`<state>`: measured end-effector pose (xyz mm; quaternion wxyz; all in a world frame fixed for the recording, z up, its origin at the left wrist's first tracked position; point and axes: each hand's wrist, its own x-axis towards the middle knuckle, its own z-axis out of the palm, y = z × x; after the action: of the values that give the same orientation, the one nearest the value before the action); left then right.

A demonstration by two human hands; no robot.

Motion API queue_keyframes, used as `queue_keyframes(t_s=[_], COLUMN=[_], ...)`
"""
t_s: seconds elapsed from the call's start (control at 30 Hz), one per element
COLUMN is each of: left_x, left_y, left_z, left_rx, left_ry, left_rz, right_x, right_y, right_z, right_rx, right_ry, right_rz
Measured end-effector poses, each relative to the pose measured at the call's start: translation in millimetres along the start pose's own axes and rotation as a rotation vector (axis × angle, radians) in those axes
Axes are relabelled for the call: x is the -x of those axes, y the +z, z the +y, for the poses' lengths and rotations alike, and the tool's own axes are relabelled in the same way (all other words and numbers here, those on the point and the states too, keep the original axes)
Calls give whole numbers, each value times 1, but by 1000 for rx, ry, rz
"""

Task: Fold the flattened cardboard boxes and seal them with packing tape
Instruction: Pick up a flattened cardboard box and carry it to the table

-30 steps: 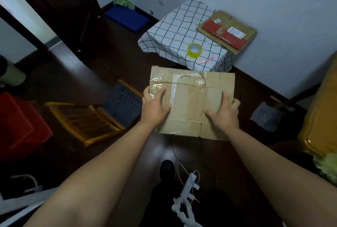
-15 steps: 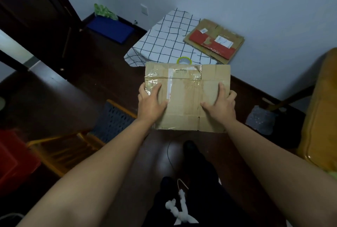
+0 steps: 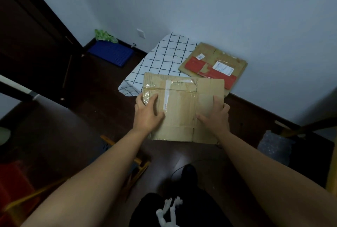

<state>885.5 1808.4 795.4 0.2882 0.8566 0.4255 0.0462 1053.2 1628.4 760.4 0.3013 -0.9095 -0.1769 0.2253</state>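
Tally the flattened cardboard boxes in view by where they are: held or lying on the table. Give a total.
Held in both hands: 1, the plain box, left hand and right hand on it.
On the checked table: 1, the red-printed box.
Total: 2

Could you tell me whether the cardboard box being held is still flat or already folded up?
Flat: the cardboard box shows one level face, gripped by the left hand and right hand.

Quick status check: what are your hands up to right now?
Left hand and right hand grip flattened cardboard box, held up unfolded. More flat cardboard on checked table. Tape not visible.
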Motion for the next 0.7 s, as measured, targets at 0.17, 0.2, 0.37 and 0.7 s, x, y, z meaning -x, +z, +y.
queue_keyframes(t_s=[0.17,0.2,0.37,0.7], left_x=[-32,-40,-84,-208], left_y=[-6,-8,-26,-41], left_z=[8,11,19,8], left_rx=[4,3,-30,-38], left_ry=[-28,-25,-3,162], left_rz=[-25,-27,-16,-77], right_x=[-38,-45,-75,-155], right_y=[-3,-3,1,20], right_z=[-12,-15,-37,-81], right_rx=[-5,-11,-66,-71], right_ry=[-5,-2,11,20], right_rz=[-32,-32,-21,99])
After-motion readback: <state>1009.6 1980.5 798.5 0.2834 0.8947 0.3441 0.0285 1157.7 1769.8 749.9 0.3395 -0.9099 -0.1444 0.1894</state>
